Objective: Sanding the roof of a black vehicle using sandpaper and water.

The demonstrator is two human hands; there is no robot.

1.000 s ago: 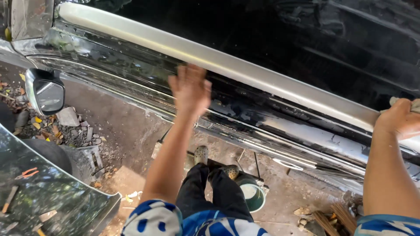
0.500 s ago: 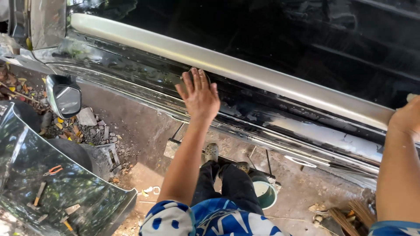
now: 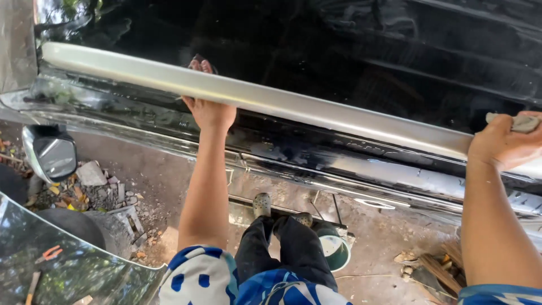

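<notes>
Mirror first, at the far left of my view: a side mirror on the black car, well to the left of my left hand and lower down, with rubble and broken stones on the ground under it. A curved sheet of glass sits below that, in the bottom left corner.

Moving right, I see my left hand reaching up to the silver roof rail. My fingers go over the top of the rail and curl onto its far side, while the palm and wrist stay on the near side, so the rail runs across the hand between fingertips and palm. The hand is closed around the rail, gripping it.

Below the hand, past my forearm, I see my own legs in dark trousers and my shoes standing on a step beside the car's sill. A green bucket sits just right of my feet.

At the far right my right hand rests on the same rail, further along it. Its fingers are folded shut over a small grey pad, which pokes out past my knuckles toward the dark roof. The pad lies on top of the fingers' grip, pressed near the rail's upper edge.
</notes>
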